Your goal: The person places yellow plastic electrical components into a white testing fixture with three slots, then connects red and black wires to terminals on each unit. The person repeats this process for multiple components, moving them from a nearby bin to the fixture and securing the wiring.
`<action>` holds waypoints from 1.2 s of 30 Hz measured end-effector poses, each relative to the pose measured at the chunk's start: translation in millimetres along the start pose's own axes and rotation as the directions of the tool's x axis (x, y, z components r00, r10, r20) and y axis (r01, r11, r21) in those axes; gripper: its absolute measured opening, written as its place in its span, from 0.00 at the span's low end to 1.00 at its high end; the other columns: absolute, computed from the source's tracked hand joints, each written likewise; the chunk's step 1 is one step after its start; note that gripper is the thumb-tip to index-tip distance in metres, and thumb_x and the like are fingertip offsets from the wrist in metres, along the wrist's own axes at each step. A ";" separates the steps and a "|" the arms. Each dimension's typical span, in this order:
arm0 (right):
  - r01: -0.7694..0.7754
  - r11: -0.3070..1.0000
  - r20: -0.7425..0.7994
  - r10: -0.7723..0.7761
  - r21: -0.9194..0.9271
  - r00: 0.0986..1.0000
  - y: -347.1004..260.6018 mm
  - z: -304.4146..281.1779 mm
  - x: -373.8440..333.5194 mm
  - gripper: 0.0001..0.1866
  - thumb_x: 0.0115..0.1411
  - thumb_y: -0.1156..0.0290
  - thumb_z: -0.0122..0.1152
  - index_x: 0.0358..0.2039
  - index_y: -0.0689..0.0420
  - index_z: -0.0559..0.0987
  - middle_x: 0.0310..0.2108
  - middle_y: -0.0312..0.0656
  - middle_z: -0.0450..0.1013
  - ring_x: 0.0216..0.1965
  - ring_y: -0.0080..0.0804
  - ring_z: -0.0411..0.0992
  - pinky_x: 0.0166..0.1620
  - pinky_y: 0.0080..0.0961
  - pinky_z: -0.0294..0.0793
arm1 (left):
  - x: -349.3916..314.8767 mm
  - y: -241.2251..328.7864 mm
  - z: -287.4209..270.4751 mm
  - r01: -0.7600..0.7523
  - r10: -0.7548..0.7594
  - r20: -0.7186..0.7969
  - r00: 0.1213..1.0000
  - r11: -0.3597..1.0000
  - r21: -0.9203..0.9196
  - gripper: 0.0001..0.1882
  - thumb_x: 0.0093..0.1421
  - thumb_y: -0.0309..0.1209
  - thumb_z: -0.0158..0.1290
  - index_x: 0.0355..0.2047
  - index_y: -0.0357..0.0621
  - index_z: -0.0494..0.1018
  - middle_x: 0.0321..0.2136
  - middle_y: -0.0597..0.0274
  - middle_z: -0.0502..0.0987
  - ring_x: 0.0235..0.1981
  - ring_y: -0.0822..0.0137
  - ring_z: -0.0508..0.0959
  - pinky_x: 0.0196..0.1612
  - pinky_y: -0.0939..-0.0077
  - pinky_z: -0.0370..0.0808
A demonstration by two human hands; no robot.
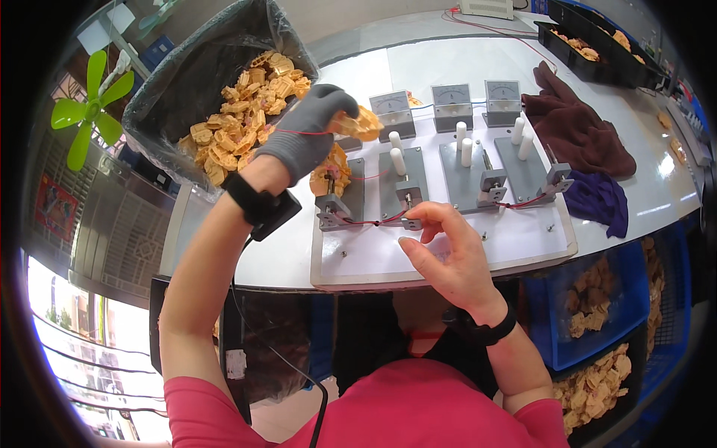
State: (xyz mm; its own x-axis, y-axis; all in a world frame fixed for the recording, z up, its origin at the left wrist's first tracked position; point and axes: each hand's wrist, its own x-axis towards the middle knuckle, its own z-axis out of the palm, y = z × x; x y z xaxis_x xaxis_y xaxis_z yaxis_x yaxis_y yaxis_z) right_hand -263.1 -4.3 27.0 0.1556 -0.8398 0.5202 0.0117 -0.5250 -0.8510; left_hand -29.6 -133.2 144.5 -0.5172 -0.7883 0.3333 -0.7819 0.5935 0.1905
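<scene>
My left hand (317, 127), in a grey glove, is closed on a yellow-orange moulded plastic part (361, 124), held above the fixtures at the left. Below it, another yellow part (334, 170) sits on the leftmost grey test fixture (353, 196). My bare right hand (454, 261) is at the front of the second grey fixture (413, 166). Its thumb and index finger are apart, with the index fingertip close to the small metal clamp block (408, 196); whether they touch I cannot tell. White pegs (398, 161) stand on this fixture, and no yellow part lies on it.
Behind the fixtures stand three analogue meters (451, 104). A lined bin (149, 123) of yellow parts is at the left, beside a green fan (92, 110). Brown cloth (571, 123) and purple cloth (601, 200) lie at the right. Blue crates (549, 351) hold more parts below the table.
</scene>
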 end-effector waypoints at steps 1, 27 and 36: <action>0.001 1.000 -0.001 -0.001 0.000 1.000 -0.1 0.6 -0.2 0.18 0.58 0.69 0.68 0.48 0.56 0.76 0.36 0.39 0.71 0.33 0.27 0.67 0.40 0.25 0.71 | 1.8 7.9 2.0 -0.003 0.003 0.027 1.000 1.000 0.013 0.17 0.54 0.13 0.51 0.40 0.49 0.73 0.51 0.55 0.71 0.52 0.51 0.75 0.54 0.68 0.73; -0.027 1.000 -0.040 0.026 -0.014 0.999 4.3 6.1 -4.4 0.20 0.58 0.72 0.67 0.50 0.57 0.75 0.41 0.39 0.72 0.37 0.27 0.69 0.43 0.25 0.71 | 3.2 62.4 3.8 -0.121 0.172 0.537 0.826 0.984 -0.129 0.43 0.49 0.14 0.49 0.67 0.53 0.61 0.66 0.43 0.61 0.66 0.48 0.64 0.64 0.62 0.67; 0.019 0.997 -0.212 -0.035 -0.079 0.977 13.1 11.2 -9.0 0.20 0.58 0.77 0.65 0.51 0.60 0.72 0.46 0.42 0.68 0.42 0.31 0.69 0.48 0.28 0.71 | -85.4 -28.1 -66.7 0.237 -0.225 0.217 0.950 0.971 -0.032 0.32 0.61 0.28 0.55 0.67 0.48 0.63 0.66 0.56 0.62 0.68 0.62 0.61 0.69 0.67 0.56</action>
State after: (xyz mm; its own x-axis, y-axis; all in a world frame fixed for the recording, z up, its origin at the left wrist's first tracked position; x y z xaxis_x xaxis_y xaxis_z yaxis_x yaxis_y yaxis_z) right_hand -253.2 -2.0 10.4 -0.0581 -0.8310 0.5532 -0.0638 -0.5499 -0.8328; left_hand 59.8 -71.7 172.2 -0.3909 -0.9175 0.0737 -0.8707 0.3946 0.2935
